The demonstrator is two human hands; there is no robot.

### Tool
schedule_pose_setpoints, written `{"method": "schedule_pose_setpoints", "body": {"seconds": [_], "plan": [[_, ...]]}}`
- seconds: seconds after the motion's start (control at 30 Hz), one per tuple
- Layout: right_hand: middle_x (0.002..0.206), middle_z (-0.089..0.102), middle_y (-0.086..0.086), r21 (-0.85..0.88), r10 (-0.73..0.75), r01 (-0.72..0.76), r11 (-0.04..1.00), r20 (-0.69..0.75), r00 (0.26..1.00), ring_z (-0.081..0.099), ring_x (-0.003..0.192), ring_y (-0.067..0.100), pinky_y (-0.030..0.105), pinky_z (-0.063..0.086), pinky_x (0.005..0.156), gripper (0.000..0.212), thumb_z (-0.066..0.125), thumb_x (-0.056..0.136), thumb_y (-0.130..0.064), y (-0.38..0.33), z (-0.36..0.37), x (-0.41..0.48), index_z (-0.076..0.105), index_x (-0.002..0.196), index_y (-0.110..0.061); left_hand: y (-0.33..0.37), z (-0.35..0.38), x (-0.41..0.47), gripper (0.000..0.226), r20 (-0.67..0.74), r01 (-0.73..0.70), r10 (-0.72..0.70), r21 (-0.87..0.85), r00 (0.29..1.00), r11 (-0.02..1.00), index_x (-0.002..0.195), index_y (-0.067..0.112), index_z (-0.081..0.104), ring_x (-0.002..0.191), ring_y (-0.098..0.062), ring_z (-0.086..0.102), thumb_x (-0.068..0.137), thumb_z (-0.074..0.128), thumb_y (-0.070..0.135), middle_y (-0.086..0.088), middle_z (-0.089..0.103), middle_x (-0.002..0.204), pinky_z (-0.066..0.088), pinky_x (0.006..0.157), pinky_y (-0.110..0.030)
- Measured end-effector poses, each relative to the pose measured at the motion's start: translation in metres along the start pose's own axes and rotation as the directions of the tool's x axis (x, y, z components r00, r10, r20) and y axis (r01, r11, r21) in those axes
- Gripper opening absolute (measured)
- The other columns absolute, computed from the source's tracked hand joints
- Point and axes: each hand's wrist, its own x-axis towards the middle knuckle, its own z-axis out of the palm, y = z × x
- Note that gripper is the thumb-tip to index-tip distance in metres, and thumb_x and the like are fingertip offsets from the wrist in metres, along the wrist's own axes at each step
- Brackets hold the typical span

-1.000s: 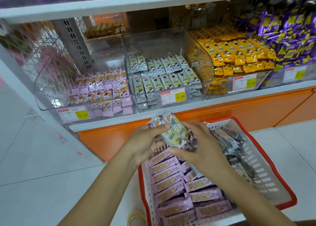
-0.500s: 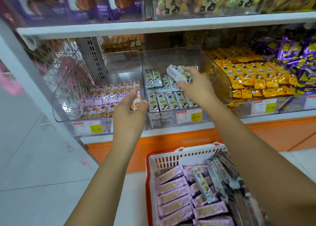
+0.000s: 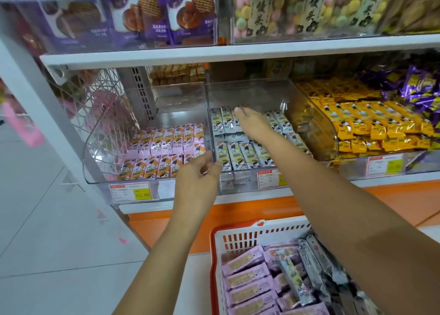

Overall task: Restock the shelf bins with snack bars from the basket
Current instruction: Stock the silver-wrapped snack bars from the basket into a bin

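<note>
This is a shop, in a snack aisle. White shelves (image 3: 238,52) carry clear plastic bins (image 3: 250,93) packed with rows of wrapped snack bars (image 3: 240,155). Printed price tags (image 3: 134,192) are stuck on the bin fronts, just below the fingers (image 3: 203,158) of the left hand (image 3: 195,186). Above the fingers stand boxed wafers (image 3: 147,12) and bagged sweets (image 3: 285,12). Below them is a red-rimmed shopping basket (image 3: 235,225), and to their left a pale tiled floor (image 3: 47,231).

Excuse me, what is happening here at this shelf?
A person is restocking snack bars from the basket below the shelf. The right hand reaches deep into the middle bin, over the pale bars; whether it holds one cannot be told. The left hand, loosely curled and empty, is at the bins' front edge. Many pink bars lie in the basket.
</note>
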Motion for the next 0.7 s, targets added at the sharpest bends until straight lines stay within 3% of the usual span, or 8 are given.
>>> {"method": "schedule_pose_setpoints", "body": {"seconds": [0.1,0.17,0.27,0.37,0.43,0.5,0.63,0.7], "plan": [[0.152,0.034,0.01,0.04,-0.002,0.003,0.999,-0.016,1.0,0.034,0.138,0.029,0.037,0.03,0.108,0.053,0.028,0.103,-0.044,-0.001,-0.012,-0.017,0.033,0.148,-0.018,-0.001,0.001,-0.003,0.04,-0.017,-0.039,0.039,0.019,0.999,0.999,0.134,0.008,0.052,0.112,-0.008,0.051,0.095,0.055,0.016,-0.002,0.059,0.128,0.038,0.097,-0.023],[0.14,0.045,0.012,0.006,-0.066,0.067,0.998,-0.122,0.99,0.048,0.124,0.027,0.032,0.038,0.097,0.045,0.037,0.101,-0.039,-0.001,-0.024,-0.039,0.046,0.139,-0.016,-0.003,0.002,-0.008,0.038,-0.037,-0.077,0.079,0.047,0.996,0.996,0.132,0.009,0.054,0.105,-0.005,0.052,0.095,0.054,0.014,-0.003,0.06,0.126,0.039,0.088,-0.017],[0.088,0.062,0.004,0.106,-0.255,0.294,0.95,-0.28,0.926,0.057,0.078,0.012,0.027,0.043,0.068,0.025,0.048,0.098,-0.026,0.012,-0.042,-0.087,0.064,0.098,-0.007,-0.006,0.004,-0.018,0.029,-0.058,-0.189,0.204,0.204,0.977,0.961,0.122,0.013,0.061,0.086,0.0,0.057,0.095,0.052,0.014,0.003,0.065,0.112,0.038,0.068,-0.003],[0.057,0.042,-0.002,0.12,-0.36,0.417,0.901,-0.33,0.873,0.037,0.053,0.006,0.02,0.028,0.05,0.031,0.051,0.098,-0.022,0.043,-0.057,-0.133,0.052,0.073,-0.006,-0.013,0.009,-0.032,0.014,0.1,-0.24,0.219,0.321,0.971,0.916,0.099,0.02,0.064,0.07,-0.003,0.059,0.094,0.052,0.017,0.003,0.068,0.085,0.044,0.059,-0.015],[0.054,0.04,0.001,0.055,-0.39,0.431,0.901,-0.334,0.858,0.036,0.051,0.01,0.023,0.026,0.05,0.034,0.052,0.098,-0.02,0.071,-0.06,-0.159,0.047,0.067,-0.007,-0.023,0.016,-0.041,0.015,0.276,-0.269,0.16,0.423,0.948,0.865,0.082,0.022,0.062,0.063,-0.01,0.059,0.093,0.052,0.02,0.003,0.065,0.071,0.041,0.053,-0.018],[0.054,0.041,0.004,0.054,-0.362,0.397,0.916,-0.312,0.878,0.037,0.051,0.012,0.025,0.026,0.05,0.034,0.053,0.098,-0.018,0.105,-0.055,-0.185,0.047,0.066,-0.008,-0.04,0.023,-0.049,0.018,0.441,-0.332,0.07,0.552,0.895,0.764,0.076,0.022,0.059,0.065,-0.013,0.057,0.092,0.052,0.022,0.003,0.063,0.07,0.039,0.053,-0.018],[0.057,0.048,0.001,0.096,-0.166,0.182,0.979,-0.157,0.974,0.043,0.051,0.013,0.031,0.034,0.052,0.032,0.05,0.098,-0.033,0.188,-0.012,-0.244,0.052,0.071,-0.016,-0.087,0.039,-0.063,0.022,0.596,-0.369,-0.167,0.667,0.785,0.648,0.076,0.007,0.061,0.077,-0.027,0.061,0.09,0.05,0.019,-0.013,0.065,0.079,0.045,0.063,-0.032],[0.092,0.066,0.009,-0.016,0.029,-0.029,0.999,0.015,0.999,0.06,0.076,0.021,0.039,0.048,0.069,0.025,0.053,0.097,-0.032,0.229,0.014,-0.262,0.064,0.101,-0.009,-0.105,0.044,-0.07,0.024,0.629,-0.38,-0.288,0.709,0.722,0.595,0.074,0.005,0.057,0.08,-0.03,0.061,0.091,0.047,0.019,-0.017,0.06,0.079,0.045,0.064,-0.033]]}}
